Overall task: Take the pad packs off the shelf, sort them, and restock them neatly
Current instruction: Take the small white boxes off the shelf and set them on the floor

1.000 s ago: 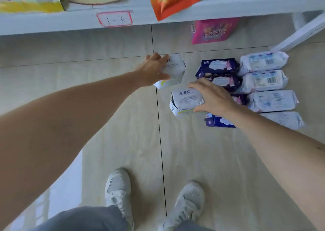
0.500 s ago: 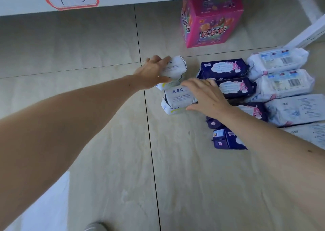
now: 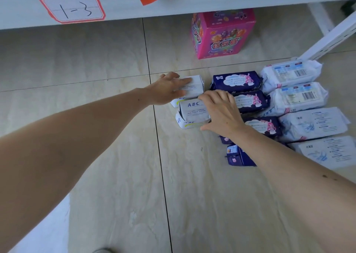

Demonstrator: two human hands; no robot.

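Left hand (image 3: 169, 90) lies flat, fingers straight, pressing on top of the far white ABC pack (image 3: 190, 88). Right hand (image 3: 221, 112) is spread over the right end of the near ABC stack (image 3: 192, 112), fingers over the top and thumb low at the near edge; whether it grips or only steadies cannot be told.

All pad packs are on the floor (image 3: 115, 156) in three sorted columns: white ABC packs on the left, dark blue packs (image 3: 236, 81) in the middle, larger white packs (image 3: 300, 96) on the right. Restocking has not begun.

Risks, as judged: the ABC packs are stacked two high and soft-wrapped, so a sideways push could slide the top pack off. The right forearm crosses the near blue packs (image 3: 238, 156) and could drag them out of line on withdrawal.

Surface: pale glossy tile with dark grout lines, likely slippery under plastic wrap. Beyond: a white shelf edge (image 3: 173, 8) with a label reading 1-3 (image 3: 74, 8), a pink box (image 3: 221, 35) beneath it, and a white slotted upright (image 3: 331, 35) at right.
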